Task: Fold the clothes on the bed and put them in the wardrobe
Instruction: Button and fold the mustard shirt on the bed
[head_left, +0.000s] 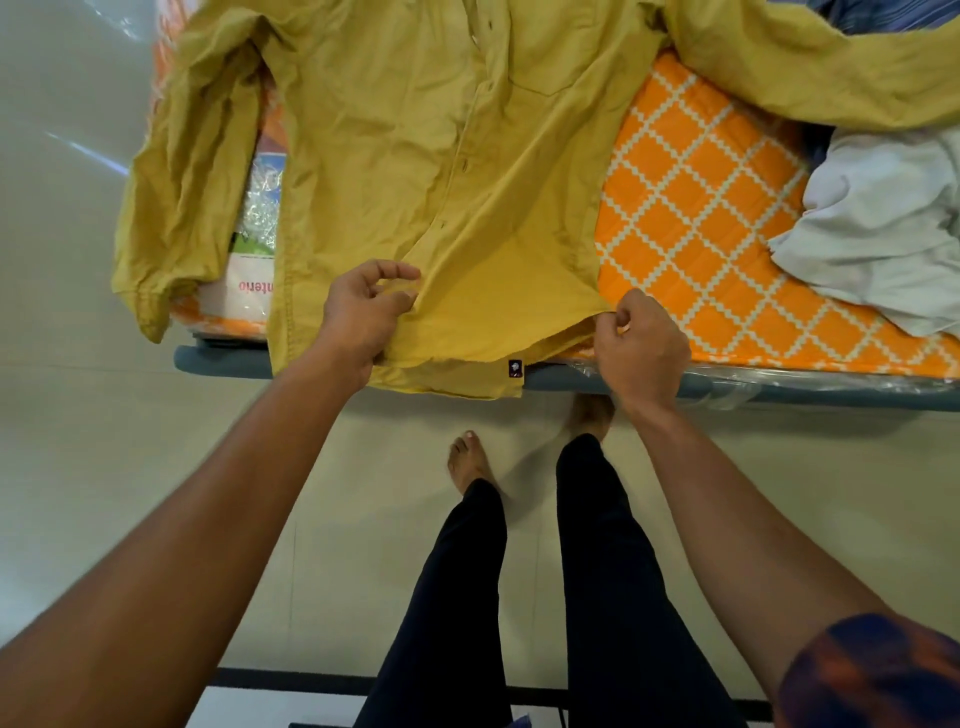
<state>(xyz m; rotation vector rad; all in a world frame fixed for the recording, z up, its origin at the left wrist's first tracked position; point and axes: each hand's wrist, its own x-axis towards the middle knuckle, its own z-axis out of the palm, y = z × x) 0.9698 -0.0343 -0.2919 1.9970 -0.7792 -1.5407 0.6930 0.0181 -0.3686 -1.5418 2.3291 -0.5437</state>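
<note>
Orange diamond-print bed (701, 234) over pale floor (78, 467), yellow shirt (415, 156) spread btn-side up at near edge, one sleeve hanging off the side, L hand (363, 317) & R hand (641, 348) each w/ grip pinching its hem, crumpled white garment (883, 228) on the bed near the shirt.

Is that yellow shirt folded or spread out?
Spread out. The yellow shirt lies button-front up across the bed, one sleeve hanging over the edge; the left hand and right hand grip its hem.
</note>
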